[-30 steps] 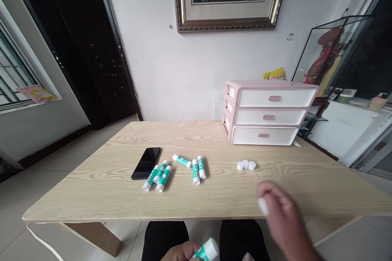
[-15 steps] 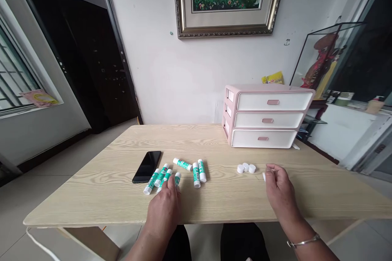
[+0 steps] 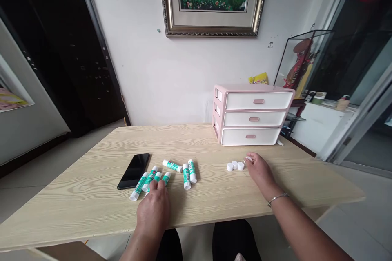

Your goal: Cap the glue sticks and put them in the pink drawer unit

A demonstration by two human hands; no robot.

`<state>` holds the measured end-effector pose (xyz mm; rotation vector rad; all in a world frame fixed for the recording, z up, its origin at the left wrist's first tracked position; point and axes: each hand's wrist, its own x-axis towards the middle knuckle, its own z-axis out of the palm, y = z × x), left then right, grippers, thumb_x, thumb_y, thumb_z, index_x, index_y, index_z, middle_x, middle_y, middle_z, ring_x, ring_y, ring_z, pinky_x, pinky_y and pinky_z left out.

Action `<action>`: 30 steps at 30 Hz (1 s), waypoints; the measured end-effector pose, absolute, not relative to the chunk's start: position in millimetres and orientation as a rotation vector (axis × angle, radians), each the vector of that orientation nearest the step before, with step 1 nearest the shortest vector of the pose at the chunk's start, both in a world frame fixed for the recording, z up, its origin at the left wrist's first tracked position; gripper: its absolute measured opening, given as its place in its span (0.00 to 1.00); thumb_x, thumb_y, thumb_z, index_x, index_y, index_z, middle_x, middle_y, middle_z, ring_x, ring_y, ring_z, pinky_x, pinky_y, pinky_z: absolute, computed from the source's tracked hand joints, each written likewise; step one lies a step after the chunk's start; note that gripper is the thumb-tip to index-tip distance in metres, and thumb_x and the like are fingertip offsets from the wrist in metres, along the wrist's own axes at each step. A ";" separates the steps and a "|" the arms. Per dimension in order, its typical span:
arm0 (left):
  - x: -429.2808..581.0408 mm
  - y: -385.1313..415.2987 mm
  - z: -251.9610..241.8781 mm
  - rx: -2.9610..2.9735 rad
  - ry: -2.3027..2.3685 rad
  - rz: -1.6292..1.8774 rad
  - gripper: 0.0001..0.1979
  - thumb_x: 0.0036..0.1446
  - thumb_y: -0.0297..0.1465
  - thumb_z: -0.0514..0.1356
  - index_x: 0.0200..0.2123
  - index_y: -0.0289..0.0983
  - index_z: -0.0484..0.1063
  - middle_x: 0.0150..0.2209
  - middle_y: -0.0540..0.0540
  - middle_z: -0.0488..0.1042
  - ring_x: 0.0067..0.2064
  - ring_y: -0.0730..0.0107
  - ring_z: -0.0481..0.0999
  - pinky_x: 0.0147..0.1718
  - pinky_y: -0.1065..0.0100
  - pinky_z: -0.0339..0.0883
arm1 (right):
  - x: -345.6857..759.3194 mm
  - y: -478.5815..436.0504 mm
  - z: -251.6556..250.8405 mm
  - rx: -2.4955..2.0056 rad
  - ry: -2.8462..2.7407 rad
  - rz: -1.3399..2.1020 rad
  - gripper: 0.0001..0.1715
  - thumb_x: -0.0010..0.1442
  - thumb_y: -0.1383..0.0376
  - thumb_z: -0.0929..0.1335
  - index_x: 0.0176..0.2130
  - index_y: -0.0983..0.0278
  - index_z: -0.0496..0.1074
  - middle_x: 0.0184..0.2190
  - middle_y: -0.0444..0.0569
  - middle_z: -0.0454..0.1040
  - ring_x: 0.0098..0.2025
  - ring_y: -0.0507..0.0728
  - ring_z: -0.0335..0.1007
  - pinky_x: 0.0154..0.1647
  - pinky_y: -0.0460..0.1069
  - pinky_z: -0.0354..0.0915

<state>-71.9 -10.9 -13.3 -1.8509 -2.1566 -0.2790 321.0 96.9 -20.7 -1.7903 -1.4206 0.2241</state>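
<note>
My left hand (image 3: pixel 154 204) is closed low over the glue sticks, its fingertips around one green-and-white glue stick (image 3: pixel 166 177) whose lower end is hidden behind the fingers. Against it lie several more, among them a glue stick (image 3: pixel 150 178) and another (image 3: pixel 139 186). To the right, a glue stick (image 3: pixel 172 166) lies crosswise near a pair, one glue stick (image 3: pixel 186 176) beside another (image 3: pixel 192 171). My right hand (image 3: pixel 260 171) pinches a small white cap (image 3: pixel 249 159) just above the table. Left of those fingers, three white caps (image 3: pixel 234 164) sit in a close row.
A black phone (image 3: pixel 134 171) lies left of the glue sticks on the wooden table (image 3: pixel 122 212). At the back right stands a pink-and-white drawer unit (image 3: pixel 254 118), with a yellow packet (image 3: pixel 259 78) behind its top. A framed picture (image 3: pixel 211 30) hangs on the wall.
The view has turned a little to the right. My right hand has moved the white cap in toward the three caps. My left hand stays at the glue sticks.
</note>
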 end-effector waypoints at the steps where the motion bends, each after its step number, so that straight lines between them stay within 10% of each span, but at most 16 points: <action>1: -72.6 -10.1 -13.5 -1.844 -2.162 -0.293 0.14 0.71 0.28 0.47 0.44 0.36 0.73 0.48 0.39 0.76 0.30 0.67 0.80 0.19 0.70 0.62 | 321.5 102.0 -22.2 -1.797 -1.431 0.234 0.21 0.63 0.59 0.66 0.52 0.65 0.75 0.47 0.57 0.80 0.47 0.60 0.76 0.48 0.51 0.67; 30: -63.0 64.7 43.1 -2.294 -2.004 -0.189 0.17 0.63 0.23 0.52 0.48 0.39 0.77 0.52 0.38 0.75 0.59 0.53 0.68 0.55 0.55 0.61 | 305.0 86.2 -7.0 -1.799 -1.210 0.249 0.27 0.66 0.54 0.59 0.53 0.65 0.74 0.53 0.59 0.78 0.54 0.67 0.73 0.53 0.57 0.65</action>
